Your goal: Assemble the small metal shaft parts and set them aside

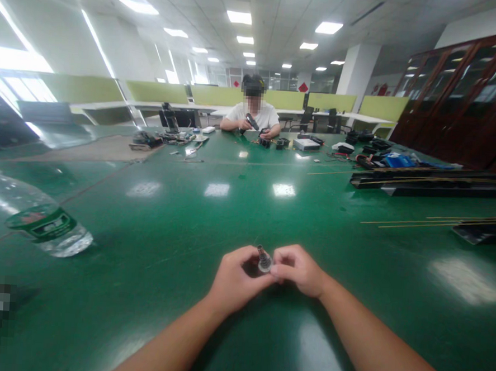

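Note:
Between my two hands is a small, dark grey metal part, with a narrow stem pointing up and a wider, ringed round base. It is too small to tell exactly what it is. My left hand curls around its left side, the thumb passing below the base. From the right, my right hand pinches at the base's edge with thumb and bent index finger. Both hands are closed, just above the green tabletop. The fingertips behind the part are partly hidden.
A clear plastic water bottle with a green label is at left. Across the table a person holds a dark tool. Black trays with thin rods lie at right, near a blue item. Electronic parts sit at far left.

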`<action>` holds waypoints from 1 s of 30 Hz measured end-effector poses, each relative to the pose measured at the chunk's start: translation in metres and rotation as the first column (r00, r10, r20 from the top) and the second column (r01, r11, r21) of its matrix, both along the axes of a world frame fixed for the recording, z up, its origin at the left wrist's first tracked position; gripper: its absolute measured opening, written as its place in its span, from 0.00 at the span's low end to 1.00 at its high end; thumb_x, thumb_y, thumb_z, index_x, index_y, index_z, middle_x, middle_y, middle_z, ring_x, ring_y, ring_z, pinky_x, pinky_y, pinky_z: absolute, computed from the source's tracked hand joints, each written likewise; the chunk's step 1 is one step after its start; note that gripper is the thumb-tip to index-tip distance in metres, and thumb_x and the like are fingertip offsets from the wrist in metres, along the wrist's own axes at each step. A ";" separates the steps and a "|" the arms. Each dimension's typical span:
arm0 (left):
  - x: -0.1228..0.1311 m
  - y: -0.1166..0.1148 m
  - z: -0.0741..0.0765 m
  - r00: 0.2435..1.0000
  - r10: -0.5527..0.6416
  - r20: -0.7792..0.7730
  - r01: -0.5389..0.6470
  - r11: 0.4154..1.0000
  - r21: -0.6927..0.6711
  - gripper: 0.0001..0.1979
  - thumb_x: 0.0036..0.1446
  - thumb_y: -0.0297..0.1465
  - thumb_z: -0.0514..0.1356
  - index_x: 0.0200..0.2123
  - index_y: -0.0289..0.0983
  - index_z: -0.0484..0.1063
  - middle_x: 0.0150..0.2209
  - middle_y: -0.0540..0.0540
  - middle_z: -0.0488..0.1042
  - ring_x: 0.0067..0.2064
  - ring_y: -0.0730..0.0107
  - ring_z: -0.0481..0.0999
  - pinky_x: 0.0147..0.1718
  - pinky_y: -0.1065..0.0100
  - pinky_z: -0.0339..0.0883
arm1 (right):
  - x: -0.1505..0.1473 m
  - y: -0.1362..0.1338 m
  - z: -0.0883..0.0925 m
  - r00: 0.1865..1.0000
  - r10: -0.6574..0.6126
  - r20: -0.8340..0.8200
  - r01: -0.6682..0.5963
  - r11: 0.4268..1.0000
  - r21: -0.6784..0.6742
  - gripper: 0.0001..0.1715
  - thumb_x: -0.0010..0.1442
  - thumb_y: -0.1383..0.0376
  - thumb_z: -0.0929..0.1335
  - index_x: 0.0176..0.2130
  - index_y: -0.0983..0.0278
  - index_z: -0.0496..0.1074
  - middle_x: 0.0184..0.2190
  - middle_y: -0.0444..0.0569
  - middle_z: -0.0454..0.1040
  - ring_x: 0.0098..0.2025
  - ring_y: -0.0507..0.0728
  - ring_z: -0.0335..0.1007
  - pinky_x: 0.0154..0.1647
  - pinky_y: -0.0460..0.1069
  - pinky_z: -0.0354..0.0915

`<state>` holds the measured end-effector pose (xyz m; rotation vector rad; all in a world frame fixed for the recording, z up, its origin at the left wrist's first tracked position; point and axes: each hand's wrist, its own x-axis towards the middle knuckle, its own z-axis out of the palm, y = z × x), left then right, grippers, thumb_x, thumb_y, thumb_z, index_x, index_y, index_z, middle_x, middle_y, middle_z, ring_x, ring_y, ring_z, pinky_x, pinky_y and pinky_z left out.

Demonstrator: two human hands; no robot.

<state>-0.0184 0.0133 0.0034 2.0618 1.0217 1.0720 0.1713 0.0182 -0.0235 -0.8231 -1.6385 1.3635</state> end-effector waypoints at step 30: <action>-0.001 -0.001 0.003 0.997 -0.036 0.070 0.025 0.989 0.146 0.07 0.53 0.29 0.66 0.38 0.38 0.76 0.37 0.45 0.77 0.40 0.65 0.76 0.42 0.66 0.70 | -0.002 -0.001 0.001 1.000 0.008 0.021 -0.008 1.000 -0.004 0.24 0.54 0.50 0.73 0.24 0.64 0.64 0.19 0.41 0.66 0.22 0.50 0.58 0.25 0.45 0.52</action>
